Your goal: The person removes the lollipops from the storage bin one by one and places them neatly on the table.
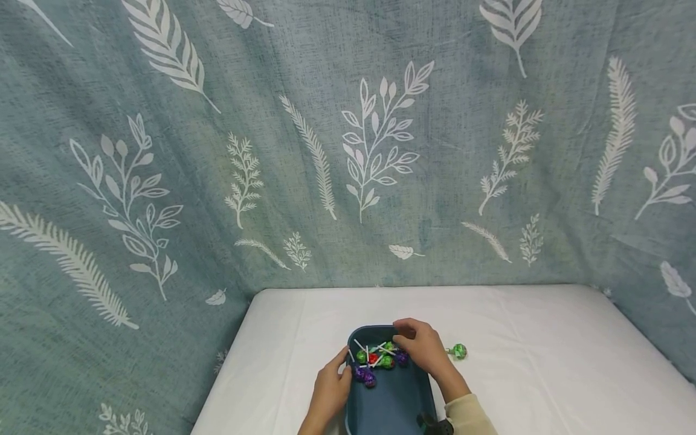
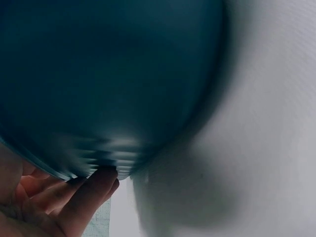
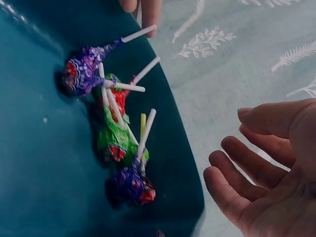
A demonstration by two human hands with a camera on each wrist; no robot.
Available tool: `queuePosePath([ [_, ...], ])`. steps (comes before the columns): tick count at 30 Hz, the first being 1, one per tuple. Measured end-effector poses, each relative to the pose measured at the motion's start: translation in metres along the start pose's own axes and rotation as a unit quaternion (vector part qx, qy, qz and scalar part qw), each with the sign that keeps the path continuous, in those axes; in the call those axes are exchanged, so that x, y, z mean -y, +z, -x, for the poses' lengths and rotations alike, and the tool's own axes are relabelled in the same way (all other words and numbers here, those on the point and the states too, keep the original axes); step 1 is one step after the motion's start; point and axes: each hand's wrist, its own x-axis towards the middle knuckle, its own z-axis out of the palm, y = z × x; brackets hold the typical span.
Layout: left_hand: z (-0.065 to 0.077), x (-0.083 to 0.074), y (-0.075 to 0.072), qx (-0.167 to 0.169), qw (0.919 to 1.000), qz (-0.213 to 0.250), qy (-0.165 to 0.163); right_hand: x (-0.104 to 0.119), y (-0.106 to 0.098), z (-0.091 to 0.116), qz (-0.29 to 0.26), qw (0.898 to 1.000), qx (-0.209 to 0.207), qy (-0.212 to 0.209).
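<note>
A dark blue tray (image 1: 391,405) lies on the white table, with several wrapped lollipops (image 1: 380,359) in purple, green and red heaped at its far end. My left hand (image 1: 333,386) holds the tray's left rim; its fingers (image 2: 84,197) lie under the blurred tray (image 2: 98,74), and fingertips (image 3: 143,7) show at the rim. My right hand (image 1: 421,347) hovers over the tray's far right corner. In the right wrist view that hand (image 3: 256,163) is open, palm bare, beside the tray (image 3: 44,173) and its lollipops (image 3: 116,133). One green lollipop (image 1: 459,351) lies on the table just right of my right hand.
The white table (image 1: 544,362) stretches to the right and back. A grey-green curtain with a white leaf print (image 1: 348,151) hangs behind it and along both sides. A small dark object (image 1: 435,425) sits by my right sleeve.
</note>
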Motion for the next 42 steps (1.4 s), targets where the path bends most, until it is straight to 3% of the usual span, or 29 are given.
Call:
queuePosePath([
  [10, 0.0, -0.002, -0.001, 0.002, 1.0, 0.009, 0.001, 0.0, 0.012, -0.005, 0.016, 0.999, 0.026, 0.024],
  [30, -0.001, -0.002, -0.003, 0.009, 0.9998, 0.017, 0.007, -0.002, 0.033, -0.014, 0.065, 0.996, 0.059, 0.032],
  [42, -0.002, -0.002, -0.004, 0.009, 0.9999, 0.008, 0.003, -0.018, 0.042, -0.016, 0.108, 0.992, 0.066, 0.002],
])
